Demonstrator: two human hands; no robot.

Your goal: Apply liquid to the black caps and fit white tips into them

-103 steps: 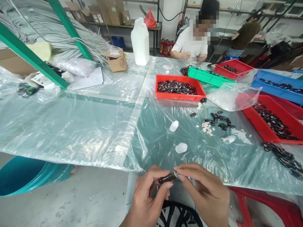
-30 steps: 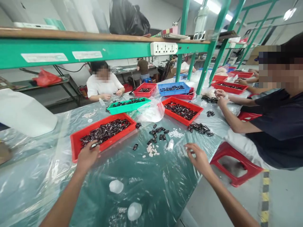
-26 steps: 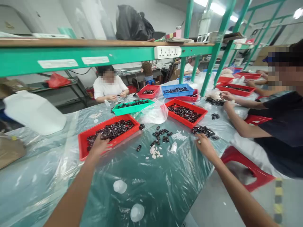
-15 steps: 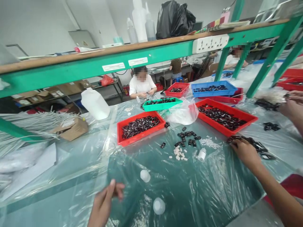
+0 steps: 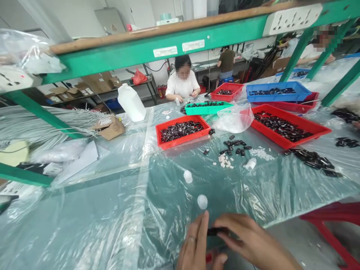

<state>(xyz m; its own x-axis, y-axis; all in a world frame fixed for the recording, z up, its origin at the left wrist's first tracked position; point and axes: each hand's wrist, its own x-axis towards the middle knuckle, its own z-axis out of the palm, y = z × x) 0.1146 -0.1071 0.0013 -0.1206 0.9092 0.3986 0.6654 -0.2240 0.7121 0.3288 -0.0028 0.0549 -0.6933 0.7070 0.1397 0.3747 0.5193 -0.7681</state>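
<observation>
At the front edge of the table, my right hand [image 5: 249,238] pinches a small black part [image 5: 216,231], blurred and partly covered by the fingers. My left hand [image 5: 194,243] is right beside it, fingers stretched out and thumb apart, its fingers close to the part's left end; whether they touch is unclear. Just beyond the hands lies a round white cap-like piece [image 5: 202,201], and a second white piece [image 5: 188,176] is farther back. A pile of similar black parts [image 5: 315,162] lies to the right on the plastic-covered table [image 5: 112,210].
Red trays [image 5: 161,144] [image 5: 323,132], a green tray [image 5: 209,108] and a blue tray [image 5: 278,96] hold black parts. Small white pieces [image 5: 225,160] and a white bottle [image 5: 250,164] lie mid-table. A green shelf beam [image 5: 112,54] crosses above. Opposite sits a person [image 5: 182,84]. A red stool [image 5: 332,221] stands right.
My right hand has come from the black pile at the right to the front edge, now with a black part. My left hand has moved right to meet it. The view has shifted left and down.
</observation>
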